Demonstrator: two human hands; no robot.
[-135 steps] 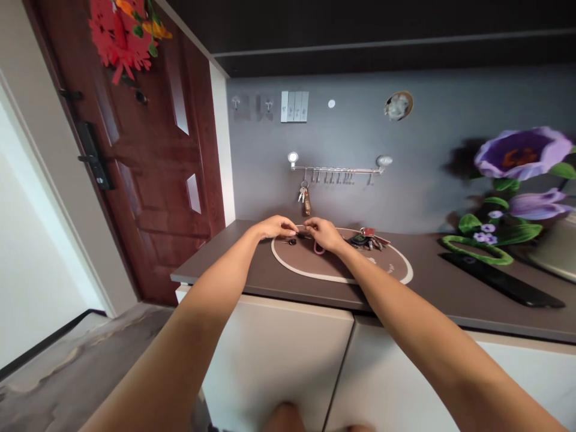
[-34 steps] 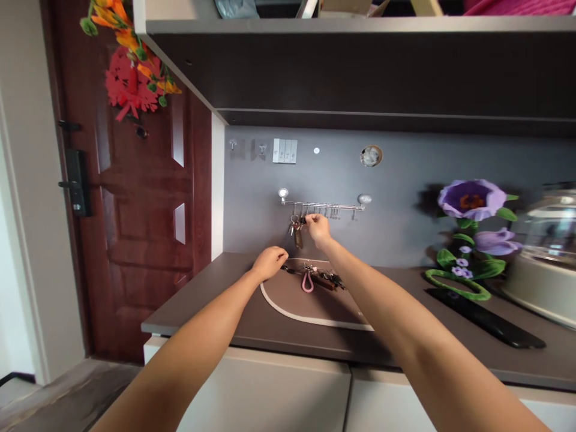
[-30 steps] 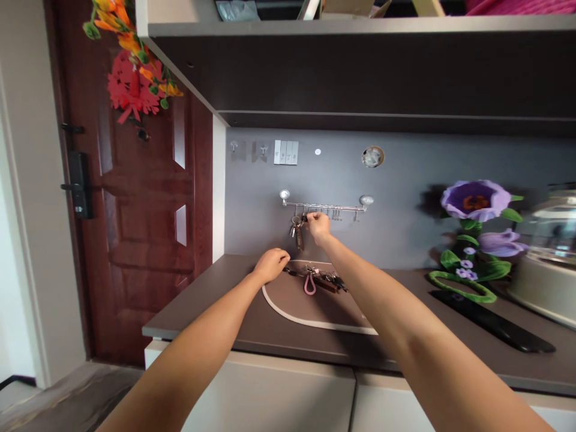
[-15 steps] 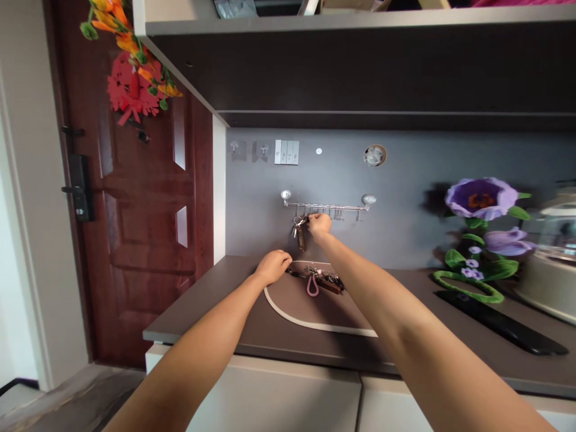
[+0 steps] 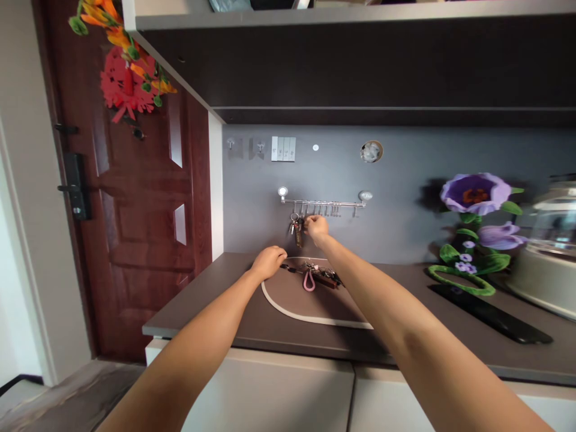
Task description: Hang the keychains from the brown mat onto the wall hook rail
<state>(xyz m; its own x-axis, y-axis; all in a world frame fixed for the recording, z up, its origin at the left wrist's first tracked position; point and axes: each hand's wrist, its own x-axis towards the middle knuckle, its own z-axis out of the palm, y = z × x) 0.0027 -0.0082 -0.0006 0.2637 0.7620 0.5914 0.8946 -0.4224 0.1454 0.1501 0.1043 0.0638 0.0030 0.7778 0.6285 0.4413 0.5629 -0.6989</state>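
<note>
Keys are the business here, at a dark brown worktop [image 5: 216,312] by the red-brown front door [image 5: 135,198]. Right hand [image 5: 317,228] is up at the chrome wall rail with its row of small hooks [image 5: 324,204], fingers pinched together on a bunch of keys with a brown leather fob [image 5: 297,231]. That bunch hangs just under the left end of the rail, at the first hooks, so the pinch sits right where ring meets hook; whether the ring is over a hook I cannot tell, it is too small to read. The fob dangles straight down, which suggests the weight hangs from above rather than lying in the palm.

Left hand [image 5: 269,261] is low, curled loosely with its fingertips down at the far left edge of the oval brown mat with a pale border [image 5: 292,312]. It rests beside a small dark key piece [image 5: 288,268] on the mat; contact looks likely, but a firm grip I cannot confirm. My read is that it is parked there as a brace while the other arm stretches up to the wall.

More keys wait on the mat: a cluster with a pink loop strap [image 5: 309,281] and a darker bundle [image 5: 328,277] touching it on the right. They lie between the two forearms, near both hands.

Off to the right, well apart, stand purple fabric flowers with green leaves [image 5: 477,222] and a flat black bar [image 5: 490,312] on the worktop. A red and orange ornament [image 5: 123,78] hangs on the door.
</note>
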